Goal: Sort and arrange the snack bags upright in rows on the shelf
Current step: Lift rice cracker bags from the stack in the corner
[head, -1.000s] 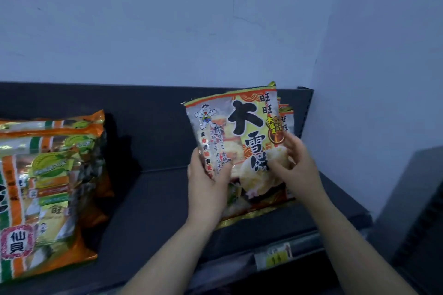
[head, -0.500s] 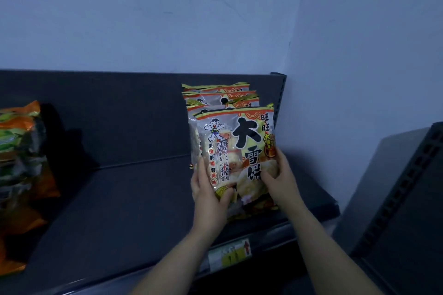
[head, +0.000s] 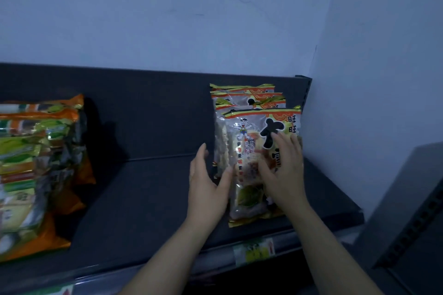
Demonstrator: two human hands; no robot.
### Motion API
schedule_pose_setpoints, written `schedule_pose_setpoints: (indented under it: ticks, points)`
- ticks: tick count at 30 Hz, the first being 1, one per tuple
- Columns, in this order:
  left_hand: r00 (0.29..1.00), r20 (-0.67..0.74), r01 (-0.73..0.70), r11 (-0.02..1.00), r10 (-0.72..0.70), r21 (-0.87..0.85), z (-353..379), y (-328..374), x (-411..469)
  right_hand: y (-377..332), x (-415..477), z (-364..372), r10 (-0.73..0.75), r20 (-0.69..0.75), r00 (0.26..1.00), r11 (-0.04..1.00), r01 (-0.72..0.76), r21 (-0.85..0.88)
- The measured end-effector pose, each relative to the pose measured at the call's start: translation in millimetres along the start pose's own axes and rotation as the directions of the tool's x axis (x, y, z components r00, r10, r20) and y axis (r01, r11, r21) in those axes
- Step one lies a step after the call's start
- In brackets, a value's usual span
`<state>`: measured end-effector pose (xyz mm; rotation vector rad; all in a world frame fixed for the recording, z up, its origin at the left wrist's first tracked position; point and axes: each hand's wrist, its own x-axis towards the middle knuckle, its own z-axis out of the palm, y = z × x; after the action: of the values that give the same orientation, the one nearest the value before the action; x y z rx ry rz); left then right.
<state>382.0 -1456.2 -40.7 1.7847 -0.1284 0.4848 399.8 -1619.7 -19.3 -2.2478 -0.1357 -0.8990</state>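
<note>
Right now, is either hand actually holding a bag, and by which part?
No closed grip. The right hand lies flat, fingers spread, on the face of the front snack bag; the left hand is open against its left edge, steadying it upright.

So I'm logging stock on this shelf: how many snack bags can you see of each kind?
White-and-red rice cracker bags in the right-hand row: 4 tops visible, the front one touched by the left hand and right hand.
Orange-and-green bags on the left: at least 3; overlapping, exact count unclear.
Total: at least 7.
</note>
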Motion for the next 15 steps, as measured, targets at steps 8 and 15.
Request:
schedule_pose_setpoints:
  ticks: [8,15]
  points:
    - [0.962,-0.197,-0.170,0.979,0.190,0.115,-141,6,0,-126,-23,76,-0.090,0.099,0.991,0.988,0.076,0.131]
    - [0.854,-0.481,0.007,0.921,0.197,0.390,-312,-46,-13,-232,-77,172,-0.060,0.437,0.897,0.922,-0.117,0.368]
